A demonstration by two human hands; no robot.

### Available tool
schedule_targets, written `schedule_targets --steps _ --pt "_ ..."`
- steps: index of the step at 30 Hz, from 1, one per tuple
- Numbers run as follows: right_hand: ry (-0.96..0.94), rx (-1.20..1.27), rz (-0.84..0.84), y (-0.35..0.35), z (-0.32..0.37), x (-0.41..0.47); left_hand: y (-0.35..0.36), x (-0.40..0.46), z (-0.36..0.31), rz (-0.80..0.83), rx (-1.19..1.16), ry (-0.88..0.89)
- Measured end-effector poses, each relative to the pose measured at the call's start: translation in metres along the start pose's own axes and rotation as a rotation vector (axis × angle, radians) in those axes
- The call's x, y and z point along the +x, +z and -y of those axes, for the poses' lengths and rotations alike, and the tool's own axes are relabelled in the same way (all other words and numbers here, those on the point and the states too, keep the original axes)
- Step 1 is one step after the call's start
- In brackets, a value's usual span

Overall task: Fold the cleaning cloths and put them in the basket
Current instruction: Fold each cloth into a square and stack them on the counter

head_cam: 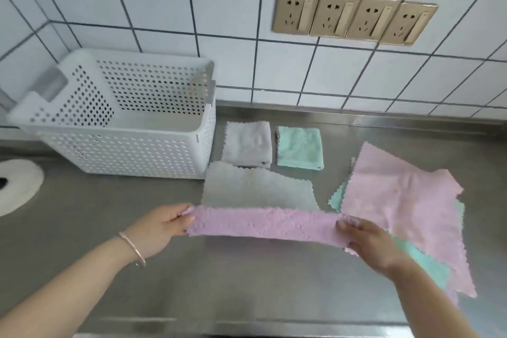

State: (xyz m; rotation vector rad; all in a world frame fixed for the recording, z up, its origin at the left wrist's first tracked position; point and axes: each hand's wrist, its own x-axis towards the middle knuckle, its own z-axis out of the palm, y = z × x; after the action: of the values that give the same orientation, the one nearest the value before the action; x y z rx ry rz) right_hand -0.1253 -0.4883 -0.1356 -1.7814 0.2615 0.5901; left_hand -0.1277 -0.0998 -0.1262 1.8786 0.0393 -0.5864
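Two hands stretch a pink cloth (264,223) above the counter (219,282), right of the basket (123,151): left hand (157,228) and right hand (367,244) each pinch an end. Beyond it lies a grey cloth (255,189); folded grey (247,145) and green (299,148) squares sit beside the basket. Farther right, a loose pile (406,206) of pink and green cloths lies.

Steel counter (109,228) under basket (123,151), cloths (406,200)

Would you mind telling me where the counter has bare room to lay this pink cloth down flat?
Bare steel counter lies beneath the pink cloth, between both forearms, and left of it, in front of the basket. It is crowded right, where the unfolded pile spreads, and behind, by the grey cloth and two folded cloths.
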Motion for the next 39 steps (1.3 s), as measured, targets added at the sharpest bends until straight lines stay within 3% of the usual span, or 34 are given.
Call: schedule_targets --steps 4,7,10,18,39 --pt "0.316 -0.057 0.118 0.022 -0.058 -0.013 0.029 -0.017 0.071 0.084 0.016 -0.196" --pt "0.391 -0.21 0.18 0.025 -0.076 -0.02 0.04 -0.022 0.086 0.147 0.042 -0.272" --pt "0.382 -0.225 0.138 0.029 -0.073 -0.014 0.038 -0.013 0.086 0.123 0.051 -0.287" --pt "0.181 -0.494 -0.178 0.029 -0.046 0.051 0.029 0.053 0.069 -0.152 0.142 -0.237" --pt "0.261 -0.743 -0.307 0.033 -0.049 0.102 0.026 0.113 0.072 -0.303 0.55 -0.386"
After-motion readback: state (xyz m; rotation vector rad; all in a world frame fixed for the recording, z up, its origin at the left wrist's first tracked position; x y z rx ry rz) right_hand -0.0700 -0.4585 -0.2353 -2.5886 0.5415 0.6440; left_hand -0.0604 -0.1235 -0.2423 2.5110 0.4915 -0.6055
